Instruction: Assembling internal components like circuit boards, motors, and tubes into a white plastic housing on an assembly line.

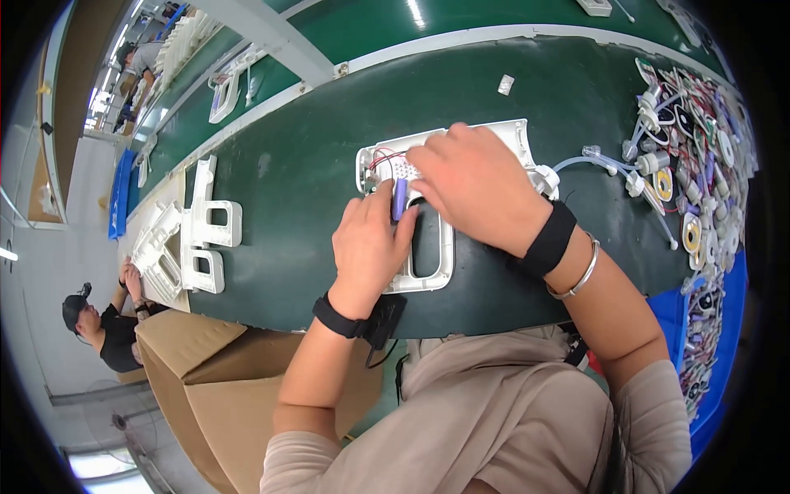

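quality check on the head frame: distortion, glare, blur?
Head view: fisheye bows the white bench rail, and the corners fall to black; a glare streak shows on the green surface at top, and the bright patch at lower left looks washed out; the white shell and purple cylinder look fairly crisp, no obvious motion blur.

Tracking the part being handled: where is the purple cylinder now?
The purple cylinder is near the middle of the head view, between thumb and fingers of the left hand, over the white housing, just below red wires.
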Demonstrator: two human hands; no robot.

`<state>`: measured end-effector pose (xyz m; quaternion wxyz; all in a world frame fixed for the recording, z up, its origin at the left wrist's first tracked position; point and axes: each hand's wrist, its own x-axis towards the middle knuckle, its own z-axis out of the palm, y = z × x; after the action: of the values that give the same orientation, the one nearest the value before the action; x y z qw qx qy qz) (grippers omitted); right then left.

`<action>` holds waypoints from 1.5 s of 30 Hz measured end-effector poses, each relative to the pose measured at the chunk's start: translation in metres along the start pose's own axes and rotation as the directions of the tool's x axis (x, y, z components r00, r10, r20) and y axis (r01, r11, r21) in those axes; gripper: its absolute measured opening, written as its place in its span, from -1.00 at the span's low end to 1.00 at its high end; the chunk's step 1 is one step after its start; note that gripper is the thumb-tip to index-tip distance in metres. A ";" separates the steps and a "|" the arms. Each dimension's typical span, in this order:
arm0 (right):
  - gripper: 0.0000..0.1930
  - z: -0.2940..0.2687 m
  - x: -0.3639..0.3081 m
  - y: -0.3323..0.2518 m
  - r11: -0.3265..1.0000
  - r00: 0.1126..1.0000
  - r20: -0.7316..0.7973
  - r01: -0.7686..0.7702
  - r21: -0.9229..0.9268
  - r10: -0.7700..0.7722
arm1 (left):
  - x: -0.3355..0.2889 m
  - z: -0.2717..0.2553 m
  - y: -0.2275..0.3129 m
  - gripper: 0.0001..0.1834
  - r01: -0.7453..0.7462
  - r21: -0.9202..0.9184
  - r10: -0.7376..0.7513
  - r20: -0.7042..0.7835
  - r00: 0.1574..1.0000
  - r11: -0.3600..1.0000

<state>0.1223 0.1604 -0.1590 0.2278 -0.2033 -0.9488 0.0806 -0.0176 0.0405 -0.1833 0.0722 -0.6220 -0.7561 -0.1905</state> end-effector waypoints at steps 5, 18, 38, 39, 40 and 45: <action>-0.71 0.019 -0.006 -0.011 0.984 0.983 -0.119 0.152 0.094 -0.140 | -0.005 0.002 -0.023 -0.66 0.377 -0.704 -0.384 0.158 0.910 0.602; -0.89 0.036 0.033 -0.010 0.961 0.958 0.075 0.274 0.036 -0.276 | -0.007 -0.028 -0.007 -0.67 -0.069 0.099 0.079 -0.098 0.992 0.993; -0.89 0.029 0.045 0.013 0.945 0.832 0.468 0.189 0.265 -0.298 | -0.040 -0.014 0.019 -0.79 -0.038 0.086 0.031 0.085 0.996 0.996; -0.89 0.028 0.044 0.012 0.945 0.833 0.468 0.185 0.268 -0.296 | -0.043 -0.011 0.016 -0.77 0.005 -0.003 -0.004 0.055 0.998 1.000; -0.89 0.028 0.044 0.011 0.948 0.834 0.462 0.217 0.231 -0.303 | -0.047 -0.008 0.014 -0.74 0.046 -0.091 -0.043 0.029 0.999 0.995; -0.90 0.038 0.036 0.009 0.948 0.873 0.372 0.275 0.159 -0.315 | -0.053 -0.002 0.008 -0.72 0.123 -0.250 -0.117 0.039 0.992 0.960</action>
<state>0.0789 0.1815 -0.1805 0.0527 -0.0240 -0.9896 0.1316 0.0016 -0.0072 -0.1979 -0.0283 -0.5813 -0.7629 -0.2816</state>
